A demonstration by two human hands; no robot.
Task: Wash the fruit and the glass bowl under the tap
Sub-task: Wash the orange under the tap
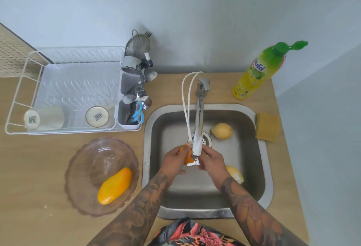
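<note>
Both your left hand (173, 159) and right hand (212, 160) cup the orange fruit (188, 157) under the tap (199, 128); wet, it could slip into the sink (259, 159).

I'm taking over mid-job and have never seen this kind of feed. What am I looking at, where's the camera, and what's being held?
There is no machine here: these are a person's two bare hands. The single picture comes from a wide-angle camera worn on the head, looking down, so the edges bend.

The left hand grips an orange fruit under the end of the tap, over the steel sink. The right hand is at the fruit too, but its grip is hidden behind the spout. Whether water is running I cannot tell.

Two lemons lie in the sink: one near the drain, one partly hidden behind the right wrist. Left of the sink, on the wooden counter, the glass bowl holds a mango.
</note>
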